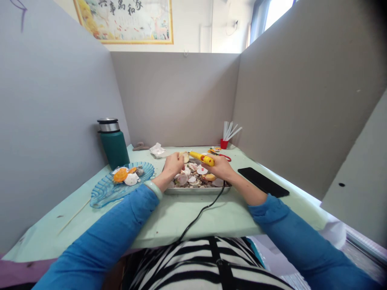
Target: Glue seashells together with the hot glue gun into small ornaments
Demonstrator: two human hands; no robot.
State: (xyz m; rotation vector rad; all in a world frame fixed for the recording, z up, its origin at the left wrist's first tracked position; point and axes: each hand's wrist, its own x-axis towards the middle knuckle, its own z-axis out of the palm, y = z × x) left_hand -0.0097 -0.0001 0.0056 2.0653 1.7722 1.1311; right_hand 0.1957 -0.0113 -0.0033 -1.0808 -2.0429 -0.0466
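Left hand holds shell; right hand, glue gun.

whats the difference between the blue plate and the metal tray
The blue plate looks translucent and ribbed, while the metal tray is silvery with a straight front edge.
The plate holds a small cluster of shells with much of its surface bare; the tray holds a crowded spread of shells.
The plate sits off to the left, the tray near the middle.
Both rest on the pale green table cover.
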